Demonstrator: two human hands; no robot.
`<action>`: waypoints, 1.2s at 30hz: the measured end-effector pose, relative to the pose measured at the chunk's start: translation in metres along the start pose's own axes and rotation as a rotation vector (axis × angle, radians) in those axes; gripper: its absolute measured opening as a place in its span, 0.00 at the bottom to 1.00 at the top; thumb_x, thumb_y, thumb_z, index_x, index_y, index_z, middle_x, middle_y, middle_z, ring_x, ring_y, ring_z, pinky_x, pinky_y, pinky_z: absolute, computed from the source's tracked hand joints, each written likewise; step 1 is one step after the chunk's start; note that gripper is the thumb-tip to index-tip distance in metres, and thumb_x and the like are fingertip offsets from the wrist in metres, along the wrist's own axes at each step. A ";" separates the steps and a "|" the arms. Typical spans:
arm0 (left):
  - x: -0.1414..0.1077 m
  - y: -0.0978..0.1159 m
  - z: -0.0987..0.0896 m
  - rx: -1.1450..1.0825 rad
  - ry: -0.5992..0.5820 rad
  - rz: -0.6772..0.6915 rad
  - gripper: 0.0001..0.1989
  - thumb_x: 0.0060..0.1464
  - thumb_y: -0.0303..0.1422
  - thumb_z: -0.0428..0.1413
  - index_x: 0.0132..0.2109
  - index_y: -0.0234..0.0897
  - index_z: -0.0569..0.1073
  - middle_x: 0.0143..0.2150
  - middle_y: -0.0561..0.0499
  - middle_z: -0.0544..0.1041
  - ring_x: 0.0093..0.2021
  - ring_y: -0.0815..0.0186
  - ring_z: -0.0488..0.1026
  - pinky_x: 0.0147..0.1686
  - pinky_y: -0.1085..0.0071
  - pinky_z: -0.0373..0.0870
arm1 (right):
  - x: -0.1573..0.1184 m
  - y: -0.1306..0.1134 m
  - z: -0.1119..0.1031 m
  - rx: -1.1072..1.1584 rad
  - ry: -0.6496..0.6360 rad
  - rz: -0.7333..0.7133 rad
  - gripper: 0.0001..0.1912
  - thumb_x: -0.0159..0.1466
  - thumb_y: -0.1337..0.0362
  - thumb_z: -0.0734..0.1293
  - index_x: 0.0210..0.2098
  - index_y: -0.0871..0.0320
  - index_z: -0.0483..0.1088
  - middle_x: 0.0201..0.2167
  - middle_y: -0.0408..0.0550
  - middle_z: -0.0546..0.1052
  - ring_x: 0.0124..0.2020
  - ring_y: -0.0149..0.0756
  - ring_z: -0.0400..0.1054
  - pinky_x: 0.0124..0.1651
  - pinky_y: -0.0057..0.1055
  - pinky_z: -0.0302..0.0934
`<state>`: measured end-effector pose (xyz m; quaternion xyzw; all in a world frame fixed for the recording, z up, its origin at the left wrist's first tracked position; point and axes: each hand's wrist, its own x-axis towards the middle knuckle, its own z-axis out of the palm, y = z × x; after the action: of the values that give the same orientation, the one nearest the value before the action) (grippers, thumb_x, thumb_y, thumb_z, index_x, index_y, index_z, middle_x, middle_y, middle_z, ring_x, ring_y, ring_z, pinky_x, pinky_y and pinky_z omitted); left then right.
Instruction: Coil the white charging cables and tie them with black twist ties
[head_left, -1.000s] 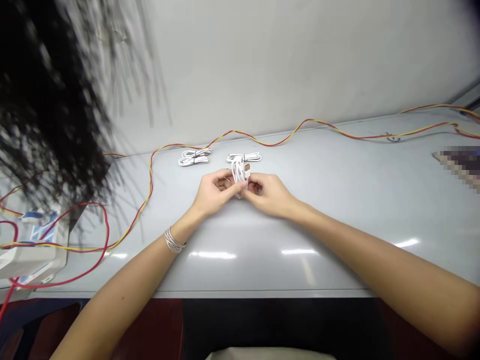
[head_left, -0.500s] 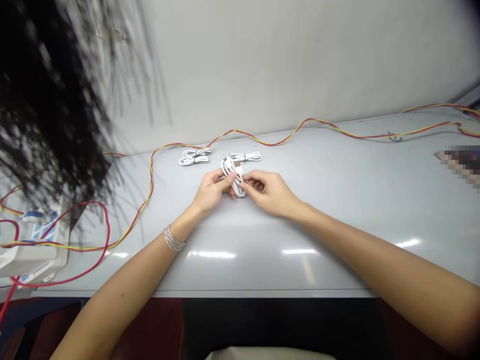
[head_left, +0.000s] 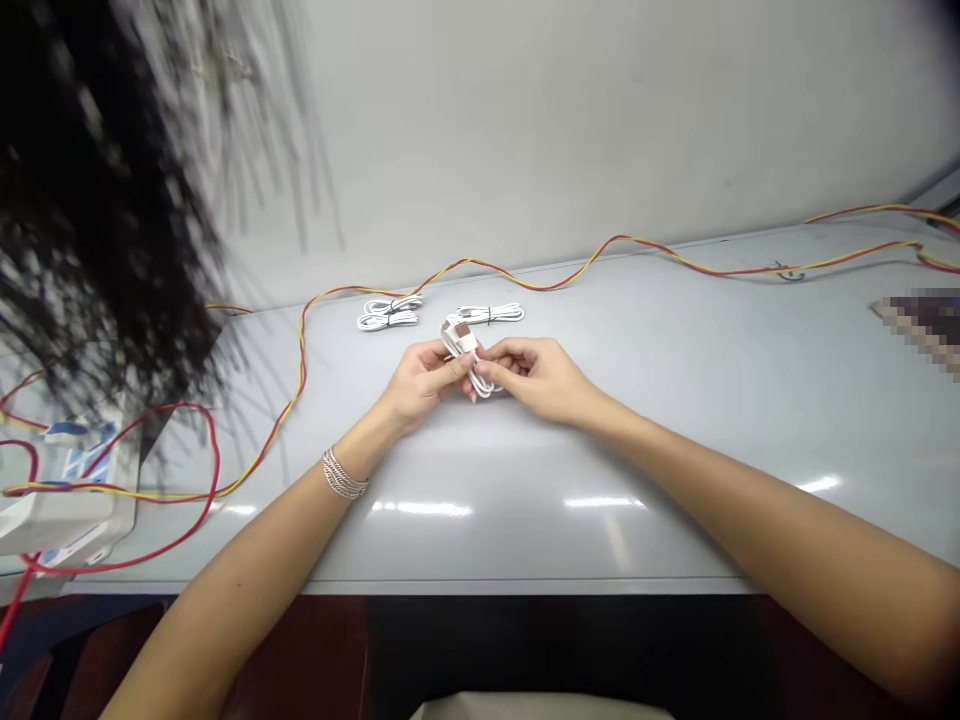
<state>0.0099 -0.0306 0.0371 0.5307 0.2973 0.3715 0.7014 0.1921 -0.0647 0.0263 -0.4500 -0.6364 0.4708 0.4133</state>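
A coiled white USB cable is held between my two hands above the grey table. My left hand is closed on the coil, thumb on top near the plug. With thumb and fingers pinched, my right hand grips the coil's lower right side. The USB plug points up and away from me. Just behind lies a bundled white cable with a dark tie. Farther left, bundled white cables rest together, also tied in the middle.
A twisted red and yellow wire runs along the back of the table below the pale wall. At the left stand a white and blue device and a red cord. Dark strands blur the upper left.
The held cable has turned a little, its plug shifting left. My right hand has moved slightly left, its pinch now closer to my left thumb. The bundles behind have stayed put.
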 end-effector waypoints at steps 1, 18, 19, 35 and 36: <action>0.000 0.000 0.001 -0.015 0.025 0.013 0.17 0.45 0.40 0.70 0.35 0.32 0.78 0.28 0.51 0.75 0.25 0.71 0.71 0.28 0.73 0.70 | 0.000 -0.001 0.000 -0.009 -0.032 -0.014 0.19 0.64 0.49 0.66 0.35 0.61 0.76 0.27 0.45 0.74 0.26 0.29 0.60 0.30 0.28 0.53; -0.002 0.003 0.014 0.372 0.288 0.197 0.21 0.50 0.48 0.64 0.30 0.33 0.72 0.25 0.54 0.70 0.24 0.73 0.64 0.26 0.74 0.63 | -0.007 -0.011 0.001 -0.511 -0.057 -0.057 0.10 0.69 0.58 0.61 0.34 0.57 0.63 0.30 0.45 0.74 0.27 0.31 0.63 0.30 0.28 0.51; -0.002 0.004 0.013 0.388 0.311 0.213 0.20 0.51 0.48 0.64 0.30 0.34 0.72 0.25 0.54 0.69 0.24 0.73 0.63 0.25 0.74 0.61 | -0.008 -0.012 0.001 -0.542 -0.057 -0.053 0.10 0.69 0.59 0.60 0.34 0.57 0.63 0.31 0.46 0.75 0.27 0.32 0.63 0.30 0.28 0.51; -0.008 0.003 0.014 0.432 0.197 0.174 0.16 0.55 0.46 0.61 0.39 0.37 0.79 0.24 0.54 0.70 0.17 0.74 0.62 0.18 0.73 0.55 | -0.008 -0.020 0.001 -0.729 -0.016 0.100 0.05 0.61 0.64 0.64 0.31 0.59 0.70 0.29 0.51 0.78 0.27 0.36 0.66 0.29 0.30 0.48; -0.008 0.004 0.015 0.428 0.190 0.175 0.17 0.55 0.47 0.61 0.37 0.36 0.78 0.24 0.54 0.71 0.17 0.74 0.62 0.18 0.73 0.55 | -0.008 -0.021 0.000 -0.721 -0.023 0.102 0.05 0.60 0.65 0.64 0.31 0.59 0.71 0.29 0.51 0.78 0.27 0.36 0.66 0.30 0.30 0.48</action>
<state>0.0166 -0.0444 0.0446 0.6536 0.3868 0.4074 0.5072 0.1902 -0.0757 0.0455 -0.5926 -0.7429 0.2413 0.1968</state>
